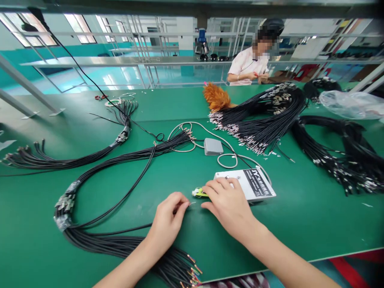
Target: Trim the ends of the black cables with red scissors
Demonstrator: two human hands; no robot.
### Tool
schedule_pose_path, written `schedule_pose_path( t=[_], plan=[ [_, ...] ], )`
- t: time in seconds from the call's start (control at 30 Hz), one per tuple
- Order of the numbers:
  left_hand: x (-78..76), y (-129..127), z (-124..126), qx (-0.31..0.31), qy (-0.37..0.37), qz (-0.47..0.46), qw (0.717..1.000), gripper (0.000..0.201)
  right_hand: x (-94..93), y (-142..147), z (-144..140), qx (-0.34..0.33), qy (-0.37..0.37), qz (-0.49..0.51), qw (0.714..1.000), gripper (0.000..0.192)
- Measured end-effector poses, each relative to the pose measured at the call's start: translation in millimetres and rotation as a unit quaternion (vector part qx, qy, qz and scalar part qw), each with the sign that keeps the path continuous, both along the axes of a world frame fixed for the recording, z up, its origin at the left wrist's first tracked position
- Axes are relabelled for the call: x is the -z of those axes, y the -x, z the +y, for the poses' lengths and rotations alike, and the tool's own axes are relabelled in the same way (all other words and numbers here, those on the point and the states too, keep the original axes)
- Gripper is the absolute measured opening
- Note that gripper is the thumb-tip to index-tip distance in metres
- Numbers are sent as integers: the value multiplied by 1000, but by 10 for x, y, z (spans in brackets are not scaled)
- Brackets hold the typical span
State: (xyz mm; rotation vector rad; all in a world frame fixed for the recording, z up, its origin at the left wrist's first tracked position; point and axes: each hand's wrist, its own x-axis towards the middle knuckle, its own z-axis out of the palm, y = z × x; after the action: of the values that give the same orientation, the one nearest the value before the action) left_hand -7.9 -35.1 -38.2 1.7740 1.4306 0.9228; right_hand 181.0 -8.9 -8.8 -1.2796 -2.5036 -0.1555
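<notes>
My left hand (169, 218) is closed in a pinch on the end of a black cable (135, 229), whose thin pale wire tip pokes out past my fingertips. That cable runs from a bundle of black cables (105, 242) lying under my left forearm. My right hand (226, 202) rests palm down over the near left corner of a white machine box (261, 184) with a printed black label. Its fingers are stretched out and its thumb stands apart. A yellow-green part with a white tip (198, 193) sticks out of the box beside my right fingers, just above the wire tip.
A grey pedal-like box (213, 147) with a looped cord lies behind the machine. More black cable bundles (264, 116) lie at right, near an orange duster (216, 97) and a clear plastic bag (348, 105). Another bundle (75, 162) lies at left. A person (249, 66) works across the table.
</notes>
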Motion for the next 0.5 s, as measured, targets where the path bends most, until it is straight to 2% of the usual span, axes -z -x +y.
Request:
schedule_pose_path(
  t=[0.07,0.17,0.3,0.5],
  plan=[
    [10,-16,88,-17,21,-9,1000,20,-1,57,103,27,15,-65,997,24],
    [26,-37,176,-25,24,-7,999,19,50,113,212,22,36,-117,992,8],
    [42,-55,230,-32,27,5,999,19,87,105,278,-3,47,-123,991,11],
    [68,-81,279,-28,26,27,999,18,36,112,304,-12,66,-131,989,11]
  ],
)
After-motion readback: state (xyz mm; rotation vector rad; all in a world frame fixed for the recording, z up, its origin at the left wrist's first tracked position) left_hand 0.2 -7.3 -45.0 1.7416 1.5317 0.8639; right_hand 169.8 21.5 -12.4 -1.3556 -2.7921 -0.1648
